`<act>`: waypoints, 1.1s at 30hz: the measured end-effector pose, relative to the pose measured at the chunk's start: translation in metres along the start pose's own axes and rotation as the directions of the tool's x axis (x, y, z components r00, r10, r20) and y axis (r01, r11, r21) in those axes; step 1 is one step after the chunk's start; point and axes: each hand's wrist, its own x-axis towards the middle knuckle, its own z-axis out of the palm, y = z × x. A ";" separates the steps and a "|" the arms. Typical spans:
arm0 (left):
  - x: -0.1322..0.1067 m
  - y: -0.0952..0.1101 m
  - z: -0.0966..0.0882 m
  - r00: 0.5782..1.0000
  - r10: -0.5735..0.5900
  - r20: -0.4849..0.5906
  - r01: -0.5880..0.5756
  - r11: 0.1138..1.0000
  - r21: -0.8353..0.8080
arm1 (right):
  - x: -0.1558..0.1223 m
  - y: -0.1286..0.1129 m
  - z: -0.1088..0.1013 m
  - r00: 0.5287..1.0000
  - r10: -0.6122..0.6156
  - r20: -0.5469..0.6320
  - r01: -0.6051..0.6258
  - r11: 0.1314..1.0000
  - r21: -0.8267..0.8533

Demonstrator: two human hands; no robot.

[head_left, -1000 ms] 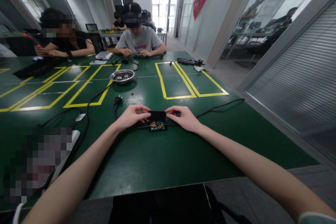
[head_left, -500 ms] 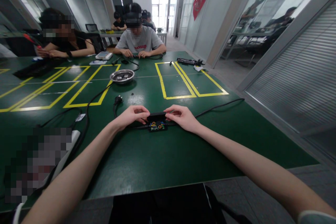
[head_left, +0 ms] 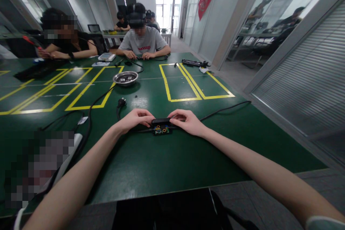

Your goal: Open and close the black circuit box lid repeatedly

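A small open power adapter (head_left: pixel 161 128) lies on the green table (head_left: pixel 161 161), its circuit board with orange and blue parts showing. A flat black cover (head_left: pixel 161 120) sits tilted low along the board's far edge. My left hand (head_left: pixel 134 119) pinches the cover's left end. My right hand (head_left: pixel 187 120) pinches its right end. Thin black cables run out from both sides of the adapter under my hands.
A metal bowl (head_left: pixel 125 77) with small parts stands further back. A black plug (head_left: pixel 121 102) and cables lie to the left. Yellow tape rectangles (head_left: pixel 188 82) mark the table. Two people work at the far side, and a black tool (head_left: pixel 192 63) lies far right.
The black cover has come down from upright to nearly flat over the board. Both hands have dropped slightly with it and stay at its ends.
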 end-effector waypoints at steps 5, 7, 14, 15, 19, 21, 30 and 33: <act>0.000 0.001 0.002 1.000 0.013 0.005 -0.013 0.999 0.034 | -0.002 -0.004 -0.003 0.976 -0.192 0.102 0.202 0.974 -0.102; -0.001 0.001 0.003 1.000 0.018 -0.002 -0.018 0.996 0.083 | -0.003 -0.005 -0.004 0.958 -0.239 0.156 0.265 0.949 -0.169; 0.001 -0.002 0.006 0.998 0.052 0.043 -0.059 0.978 0.201 | -0.003 -0.005 -0.005 0.931 -0.294 0.216 0.346 0.899 -0.270; 0.001 -0.002 0.007 0.997 0.059 0.048 -0.067 0.976 0.206 | -0.003 -0.006 -0.006 0.928 -0.300 0.220 0.355 0.893 -0.279; 0.001 -0.001 0.009 0.995 0.081 0.064 -0.094 0.968 0.232 | -0.003 -0.007 -0.007 0.915 -0.326 0.238 0.387 0.875 -0.289; 0.001 -0.001 0.011 0.993 0.097 0.071 -0.111 0.963 0.245 | -0.003 -0.005 -0.007 0.901 -0.354 0.250 0.417 0.864 -0.282; 0.000 -0.001 0.020 0.986 0.159 0.057 -0.168 0.939 0.300 | -0.001 -0.003 -0.006 0.900 -0.360 0.246 0.421 0.866 -0.270; 0.000 -0.001 0.022 0.984 0.171 0.044 -0.176 0.927 0.332 | -0.001 -0.005 -0.005 0.909 -0.342 0.239 0.398 0.881 -0.255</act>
